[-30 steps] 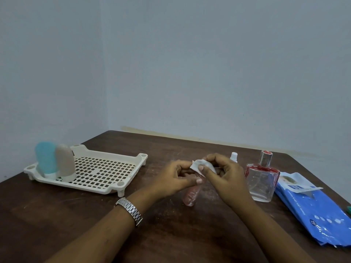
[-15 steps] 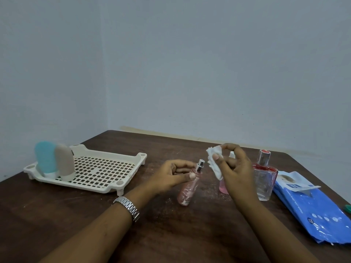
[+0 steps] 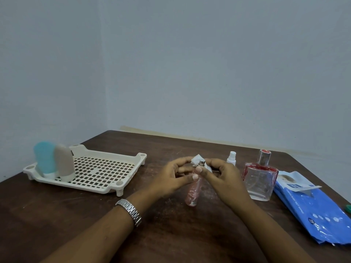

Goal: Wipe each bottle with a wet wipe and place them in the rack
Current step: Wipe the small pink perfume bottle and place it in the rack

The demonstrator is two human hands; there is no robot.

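- Head view showed the left hand [image 3: 171, 179] gripping a slim pink spray bottle [image 3: 193, 192] just below its silver nozzle, with the fingers curled round the neck.
- The bottle was tilted over the dark brown wooden table [image 3: 171, 234]; whether its base touched the wood could not be told.
- The right hand [image 3: 224, 177] pinched a crumpled white wet wipe [image 3: 196, 160] against the bottle's top.
- A cream perforated plastic rack [image 3: 98, 171] sat well to the left and held 2 upright bottles at its left end, a teal bottle [image 3: 44, 160] and a beige bottle [image 3: 64, 164], side by side.
- On the right stood a small white bottle [image 3: 232, 158] and a square clear glass bottle with red trim [image 3: 259, 179], and beside them lay a blue wet-wipe pack [image 3: 313, 209].
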